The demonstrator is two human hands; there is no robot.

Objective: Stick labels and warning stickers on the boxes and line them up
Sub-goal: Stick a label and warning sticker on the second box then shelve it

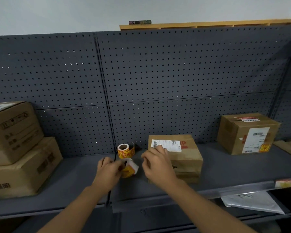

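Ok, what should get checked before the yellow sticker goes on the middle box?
1. Sticker roll held by left hand: ok.
2. Sticker peeled free: cannot tell.
3. Right hand near the middle box: ok.
4. White label already on that box: ok.
5. Bare cardboard left for the sticker: ok.
6. Middle box in line with the right box: not ok, it sits nearer the front.

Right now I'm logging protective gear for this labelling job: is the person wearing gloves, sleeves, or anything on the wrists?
No. Both hands, left and right, are bare, with no gloves. The forearms are uncovered as far as the frame shows, so no sleeves appear. No watch, bracelet or ring is visible on either wrist or hand.
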